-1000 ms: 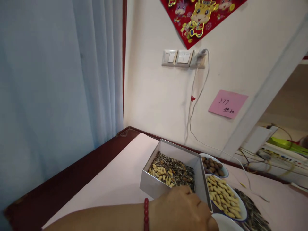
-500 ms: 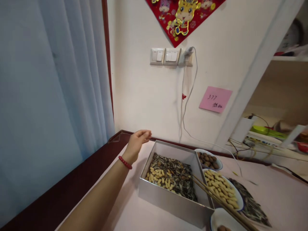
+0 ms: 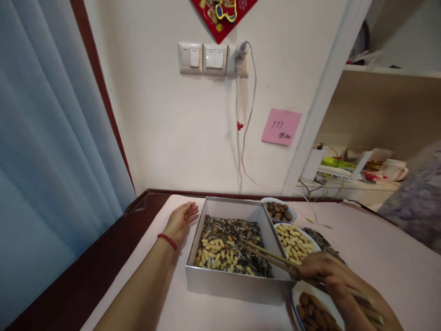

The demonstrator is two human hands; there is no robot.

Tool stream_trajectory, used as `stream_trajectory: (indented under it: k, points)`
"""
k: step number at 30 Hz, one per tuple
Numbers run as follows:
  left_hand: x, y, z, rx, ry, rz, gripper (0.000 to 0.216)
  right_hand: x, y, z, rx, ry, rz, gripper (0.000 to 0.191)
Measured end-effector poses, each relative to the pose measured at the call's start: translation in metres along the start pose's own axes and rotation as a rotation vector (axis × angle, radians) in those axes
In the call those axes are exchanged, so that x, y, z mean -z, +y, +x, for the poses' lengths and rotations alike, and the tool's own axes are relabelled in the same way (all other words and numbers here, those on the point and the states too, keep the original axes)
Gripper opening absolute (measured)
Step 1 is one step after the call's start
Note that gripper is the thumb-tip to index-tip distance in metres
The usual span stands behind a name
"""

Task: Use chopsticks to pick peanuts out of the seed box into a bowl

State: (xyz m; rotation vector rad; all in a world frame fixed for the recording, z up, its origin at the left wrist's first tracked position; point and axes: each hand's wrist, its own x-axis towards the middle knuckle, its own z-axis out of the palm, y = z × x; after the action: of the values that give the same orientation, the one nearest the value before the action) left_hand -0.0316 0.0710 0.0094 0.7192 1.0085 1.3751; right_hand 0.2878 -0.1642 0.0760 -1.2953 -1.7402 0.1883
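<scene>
1. Cream wall behind, with light switches (image 3: 202, 58), a plugged charger and its white cable (image 3: 245, 138), and a pink sticky note (image 3: 281, 127). Blue curtain (image 3: 44, 151) on the left, a cluttered shelf (image 3: 358, 168) on the right.
2. Counter (image 3: 379, 257) carries a pale pink cover. On it stands a grey cardboard box (image 3: 237, 285) holding striped sunflower seeds mixed with shelled peanuts.
3. Just right of the box: a bowl of brown nuts (image 3: 278, 210) at the back, a bowl of peanuts (image 3: 293, 240) in the middle, and a near bowl of brown nuts (image 3: 315, 312) at the lower edge. A loose heap of sunflower seeds (image 3: 322, 239) lies beyond the peanut bowl.
4. Change, left hand (image 3: 181, 220): half a second ago it was raised in the air near the box's far left corner. Now it lies just beside the box's left wall, fingers loosely spread, nothing in it. Whether it touches the wall I cannot tell.
5. Change, right hand (image 3: 339, 285): a second ago it was not in view. Now it is closed around a pair of wooden chopsticks (image 3: 267, 254), above the near bowl.
6. Chopstick tips reach over the box's right wall and sit among the seeds and peanuts near the middle.
7. Judgement: the left hand seems placed to steady the box, while the chopsticks are positioned to pick at the mixture. Nothing is visibly pinched between the tips.
</scene>
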Motion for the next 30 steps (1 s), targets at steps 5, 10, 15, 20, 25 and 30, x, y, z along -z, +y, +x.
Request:
stream_trajectory:
  k: [5, 10, 15, 20, 25, 30]
  points:
    - [-0.003, -0.012, 0.006, 0.068, -0.061, -0.02, 0.02, -0.023, -0.01, 0.014, -0.066, -0.046, 0.067, 0.03]
    - [0.005, -0.02, 0.014, 0.111, -0.116, 0.019, 0.028, -0.04, -0.013, 0.025, -0.173, -0.097, 0.111, 0.032]
    - [0.005, -0.026, 0.015, 0.022, -0.155, 0.132, 0.04, -0.054, -0.018, 0.035, -0.199, -0.151, 0.132, 0.035]
    - [-0.001, -0.026, 0.007, -0.026, -0.168, 0.223, 0.042, -0.064, -0.021, 0.039, -0.174, -0.13, 0.136, 0.037]
    - [-0.003, -0.022, 0.004, -0.043, -0.169, 0.314, 0.048, -0.064, -0.016, 0.032, -0.179, -0.044, 0.146, 0.033]
    - [-0.002, -0.021, 0.006, -0.069, -0.155, 0.367, 0.047, -0.041, -0.017, 0.02, -0.175, 0.117, 0.143, 0.029]
